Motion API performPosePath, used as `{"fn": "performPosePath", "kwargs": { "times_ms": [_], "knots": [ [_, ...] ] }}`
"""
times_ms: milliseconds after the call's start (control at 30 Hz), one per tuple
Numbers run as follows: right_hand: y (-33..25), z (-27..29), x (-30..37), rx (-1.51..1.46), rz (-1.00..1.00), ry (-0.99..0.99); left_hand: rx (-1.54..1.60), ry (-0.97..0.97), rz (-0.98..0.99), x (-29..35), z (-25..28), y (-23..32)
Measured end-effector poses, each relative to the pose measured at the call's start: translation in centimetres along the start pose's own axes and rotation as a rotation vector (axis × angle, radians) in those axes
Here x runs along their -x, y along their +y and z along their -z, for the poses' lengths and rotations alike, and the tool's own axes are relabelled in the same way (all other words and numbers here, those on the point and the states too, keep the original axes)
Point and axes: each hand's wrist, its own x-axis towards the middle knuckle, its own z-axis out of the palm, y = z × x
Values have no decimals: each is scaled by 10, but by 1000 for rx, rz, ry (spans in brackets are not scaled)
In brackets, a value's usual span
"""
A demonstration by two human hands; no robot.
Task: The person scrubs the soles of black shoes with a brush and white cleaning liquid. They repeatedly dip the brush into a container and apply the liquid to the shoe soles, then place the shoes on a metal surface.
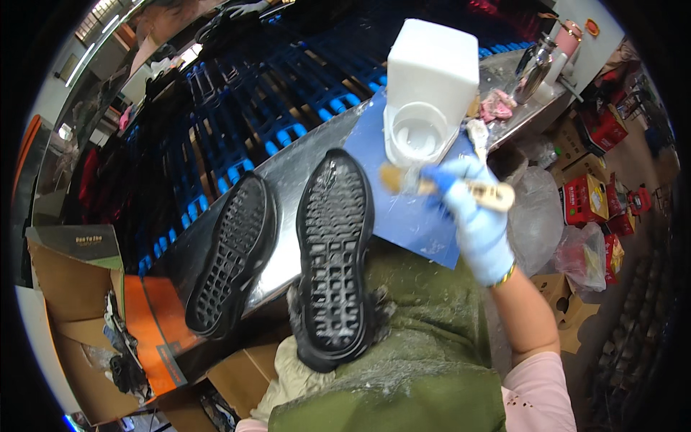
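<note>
My right hand (475, 216), in a light blue glove, is closed around a brush's wooden handle (493, 194). The brush's tan bristles (391, 178) point left, just below the mouth of a white plastic container (435, 61). Pale liquid seems to lie in its round opening. A black shoe sole (332, 237), its gridded, wet-looking inside facing up, is held over my lap. My left hand (294, 302) grips it from beneath; only grey, fuzzy glove parts show at the sole's sides. Left of it, a second black sole (232, 255) rests on the metal bench edge.
A blue sheet (425, 234) lies under the container. Beyond the metal ledge (288, 180) runs a dark conveyor with blue links (237, 171). Cardboard boxes (79, 288) stand at left; red cartons (583, 198) and plastic bags (536, 216) are at right. A steel bottle (534, 75) stands far right.
</note>
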Motion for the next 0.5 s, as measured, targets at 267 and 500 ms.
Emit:
{"fn": "performPosePath", "kwargs": {
  "times_ms": [267, 500],
  "knots": [
    [8, 37, -83, 206, 96, -12, -78, 177, -90, -7, -5, 9],
    [21, 27, -21, -340, -352, -168, -352, 108, -104, -24, -9, 14]
  ]
}}
